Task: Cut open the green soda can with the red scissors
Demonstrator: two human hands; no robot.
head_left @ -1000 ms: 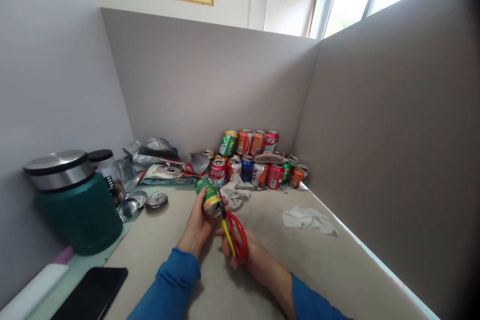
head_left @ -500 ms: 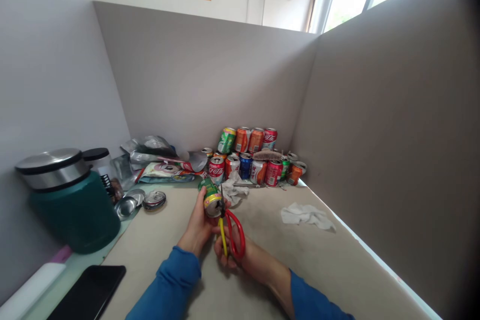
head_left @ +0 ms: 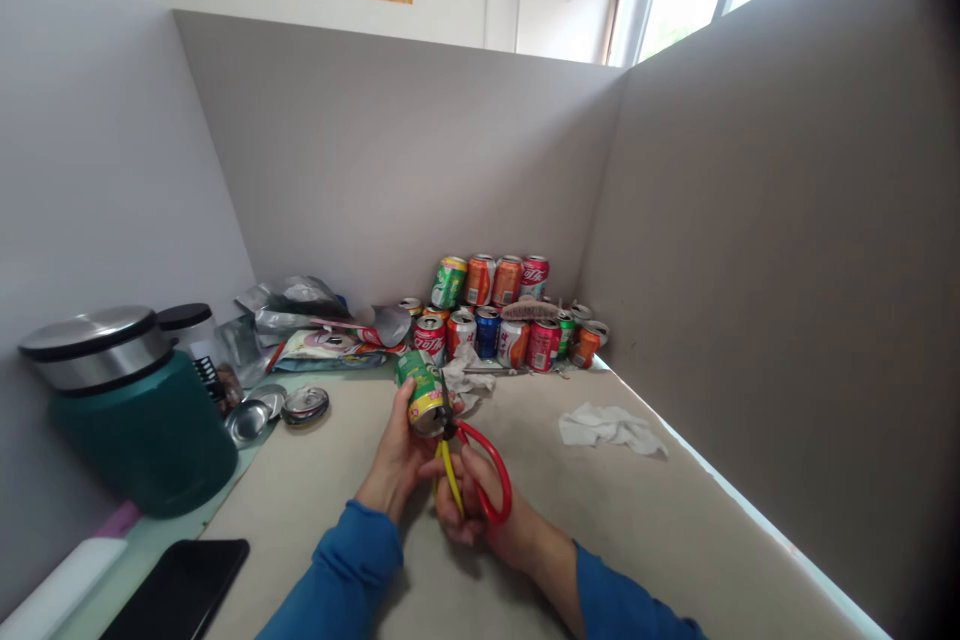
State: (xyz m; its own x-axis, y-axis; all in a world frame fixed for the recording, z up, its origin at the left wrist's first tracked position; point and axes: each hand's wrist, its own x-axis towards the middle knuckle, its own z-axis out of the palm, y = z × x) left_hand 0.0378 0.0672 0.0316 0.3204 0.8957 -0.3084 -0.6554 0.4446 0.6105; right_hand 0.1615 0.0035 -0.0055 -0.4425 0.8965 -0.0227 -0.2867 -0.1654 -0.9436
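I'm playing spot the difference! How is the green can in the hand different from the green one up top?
The held can is in the left hand, with scissors at its end; the stacked can sits above other cans. The held can's yellow end tips down; the stacked can's yellow end points up. Both are green and yellow.

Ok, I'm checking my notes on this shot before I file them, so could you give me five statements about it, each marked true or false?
1. The left hand holds a green-and-yellow can. True.
2. Both handles of the scissors are red. False: the scissors have one red handle and one yellow.
3. The right hand is on the scissors. True.
4. The blue can stands in the upper row of stacked cans. False: the blue can is in the lower row.
5. The black smartphone lies to the right of both hands. False: the black smartphone lies to their left.
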